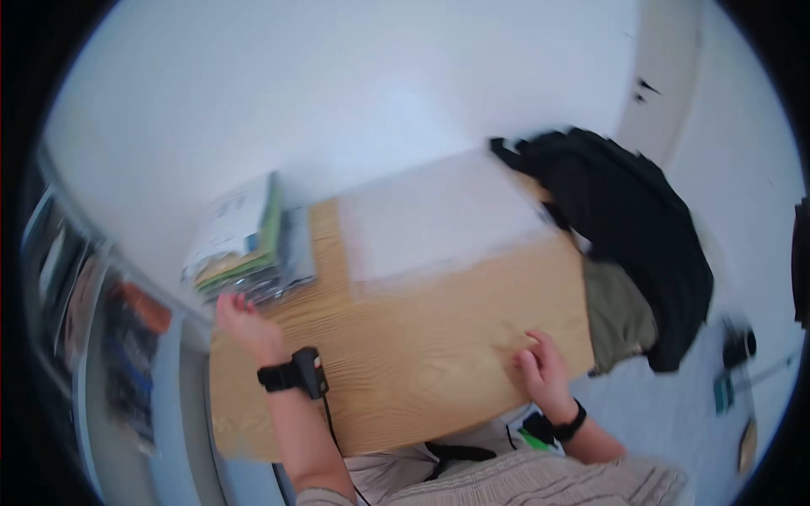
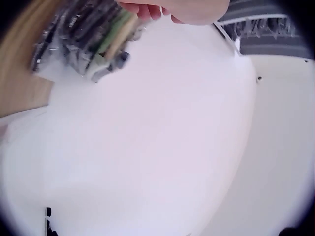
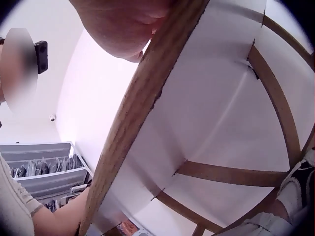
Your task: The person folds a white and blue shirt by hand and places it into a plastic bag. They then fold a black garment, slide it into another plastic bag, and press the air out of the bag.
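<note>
My left hand (image 1: 246, 327) is just in front of a stack of flat packets (image 1: 240, 240) at the table's left side. Its fingers are loosely bent with nothing visible in them. In the left wrist view, the same stack (image 2: 93, 34) shows dark and green items in clear plastic, beside the fingertips. Over the table's right front part is my right hand (image 1: 547, 378), loosely curled and holding nothing. The right wrist view shows that hand (image 3: 123, 24) at the wooden table edge, its fingers partly hidden. A large translucent sheet (image 1: 439, 219) lies flat toward the back of the table.
The wooden table (image 1: 405, 354) stands against a white wall. Black clothing (image 1: 629, 211) and an olive garment (image 1: 620, 312) hang over its right side. Shelves (image 1: 126, 337) with bagged items stand at the left. A door (image 1: 658, 76) is at the back right.
</note>
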Available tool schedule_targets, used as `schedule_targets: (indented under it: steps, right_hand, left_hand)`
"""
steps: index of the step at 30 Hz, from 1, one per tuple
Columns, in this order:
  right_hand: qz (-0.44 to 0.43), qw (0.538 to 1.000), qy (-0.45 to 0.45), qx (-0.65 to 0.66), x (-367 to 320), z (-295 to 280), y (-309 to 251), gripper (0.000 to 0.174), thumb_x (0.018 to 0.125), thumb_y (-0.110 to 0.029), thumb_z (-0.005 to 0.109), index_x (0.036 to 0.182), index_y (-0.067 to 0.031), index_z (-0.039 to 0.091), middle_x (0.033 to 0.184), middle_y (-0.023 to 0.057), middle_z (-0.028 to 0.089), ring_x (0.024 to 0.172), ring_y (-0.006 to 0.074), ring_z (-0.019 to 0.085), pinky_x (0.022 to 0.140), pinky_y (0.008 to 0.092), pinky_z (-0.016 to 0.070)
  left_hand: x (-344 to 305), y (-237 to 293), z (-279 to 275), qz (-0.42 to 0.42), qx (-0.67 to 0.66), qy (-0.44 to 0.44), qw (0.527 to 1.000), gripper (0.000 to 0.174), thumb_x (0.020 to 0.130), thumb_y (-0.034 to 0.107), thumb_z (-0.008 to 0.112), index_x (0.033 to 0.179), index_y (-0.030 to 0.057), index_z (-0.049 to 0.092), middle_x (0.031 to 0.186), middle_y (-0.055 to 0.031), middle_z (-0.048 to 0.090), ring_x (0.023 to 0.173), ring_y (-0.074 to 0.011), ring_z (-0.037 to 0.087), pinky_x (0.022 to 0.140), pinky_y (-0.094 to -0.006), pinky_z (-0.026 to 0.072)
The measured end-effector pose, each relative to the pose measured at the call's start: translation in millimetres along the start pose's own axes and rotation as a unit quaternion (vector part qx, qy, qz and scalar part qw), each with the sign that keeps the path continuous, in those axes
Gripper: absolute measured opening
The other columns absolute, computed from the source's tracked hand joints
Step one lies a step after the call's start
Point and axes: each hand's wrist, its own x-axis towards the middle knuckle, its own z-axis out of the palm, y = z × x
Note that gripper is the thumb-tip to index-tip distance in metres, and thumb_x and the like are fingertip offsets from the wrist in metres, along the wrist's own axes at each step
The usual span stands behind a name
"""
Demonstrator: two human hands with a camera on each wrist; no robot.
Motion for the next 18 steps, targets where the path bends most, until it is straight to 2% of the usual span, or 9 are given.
schedule_targets:
  steps: [4,7,9,10,11,13,15,16,18]
  right_hand:
    - [-0.001,0.999,0.011,-0.04,-2.8,1.6,-6.2,0.031,0.093,-0.01,0.058,0.123,-0.0034,0.051,0.08,0.0074,0.067,0.072,0.0152,0.065,0.065,0.0275,0.0499]
    - [0.006,0.999,-0.013,-0.035,-3.3,-3.6,-12.9,0.03,0.094,-0.012,0.058,0.122,-0.0027,0.052,0.084,0.0081,0.068,0.075,0.0149,0.065,0.068,0.0275,0.0506]
    - [0.019,0.999,-0.028,-0.024,2.5,-6.6,-11.7,0.03,0.095,-0.014,0.058,0.122,-0.0021,0.052,0.087,0.0084,0.068,0.077,0.0148,0.065,0.07,0.0274,0.0512]
    - [0.091,0.985,-0.075,0.128,10.8,-13.8,-2.2,0.029,0.096,-0.015,0.057,0.121,-0.0021,0.052,0.092,0.0081,0.068,0.08,0.0145,0.065,0.072,0.0273,0.0515]
    - [0.16,0.94,-0.121,0.276,19.8,-22.9,3.0,0.028,0.097,-0.016,0.056,0.121,-0.002,0.053,0.096,0.0078,0.068,0.083,0.0142,0.064,0.074,0.0271,0.0519]
    - [0.177,0.948,-0.115,0.239,45.2,-62.0,-13.1,0.024,0.098,-0.017,0.055,0.118,-0.003,0.055,0.101,0.0064,0.065,0.086,0.0131,0.063,0.077,0.0271,0.0522]
    - [0.136,0.964,-0.027,0.229,74.6,-92.4,-18.4,0.02,0.096,-0.016,0.056,0.114,-0.0052,0.056,0.102,0.0046,0.064,0.084,0.011,0.062,0.075,0.0258,0.0511]
    - [0.115,0.971,0.011,0.21,94.8,-108.1,-18.1,0.021,0.092,-0.015,0.06,0.111,-0.0055,0.057,0.093,0.0018,0.063,0.079,0.0108,0.062,0.07,0.0247,0.0504]
    - [0.093,0.964,0.125,0.217,133.9,-143.8,-4.2,0.024,0.089,-0.011,0.061,0.112,-0.0045,0.057,0.09,0.0038,0.061,0.079,0.0132,0.062,0.068,0.0251,0.0498]
  left_hand:
    - [11.6,-44.6,-32.4,-0.083,0.001,-0.079,0.993,0.017,0.096,0.026,0.052,0.102,0.0108,0.058,0.086,0.0029,0.052,0.08,-0.0097,0.051,0.073,-0.025,0.0404]
    - [5.3,-54.3,-31.8,-0.094,0.044,-0.066,0.992,0.016,0.095,0.026,0.053,0.097,0.0114,0.058,0.082,0.0041,0.052,0.075,-0.0084,0.05,0.068,-0.0227,0.04]
    - [10.5,-66.7,-34.8,-0.146,0.045,-0.076,0.985,0.016,0.095,0.026,0.054,0.096,0.0113,0.059,0.081,0.0045,0.051,0.073,-0.0078,0.049,0.067,-0.0222,0.0401]
    - [8.8,-67.6,-32.2,-0.149,0.041,-0.083,0.985,0.016,0.095,0.026,0.054,0.096,0.0113,0.059,0.081,0.0045,0.051,0.073,-0.0078,0.049,0.067,-0.0222,0.0401]
    - [8.8,-67.9,-32.2,-0.167,0.03,-0.081,0.982,0.016,0.094,0.026,0.055,0.096,0.0111,0.059,0.081,0.0046,0.051,0.072,-0.0076,0.049,0.066,-0.0218,0.0401]
    - [9.9,-67.9,-33.2,-0.191,0.016,-0.077,0.978,0.016,0.094,0.026,0.055,0.097,0.0108,0.059,0.08,0.0048,0.051,0.071,-0.0074,0.049,0.066,-0.0215,0.0402]
    - [10.7,-68.1,-32.1,-0.209,0.008,-0.063,0.976,0.016,0.093,0.026,0.055,0.098,0.0106,0.06,0.08,0.0049,0.052,0.07,-0.007,0.048,0.064,-0.0207,0.04]
    - [10.4,-68.2,-33.0,-0.218,0.008,-0.059,0.974,0.016,0.093,0.026,0.055,0.098,0.0106,0.06,0.08,0.0049,0.052,0.07,-0.007,0.048,0.064,-0.0207,0.04]
    - [10.0,-67.1,-32.5,-0.226,0.013,-0.072,0.971,0.017,0.092,0.025,0.055,0.098,0.0101,0.06,0.08,0.0049,0.052,0.071,-0.0065,0.048,0.063,-0.0204,0.0399]
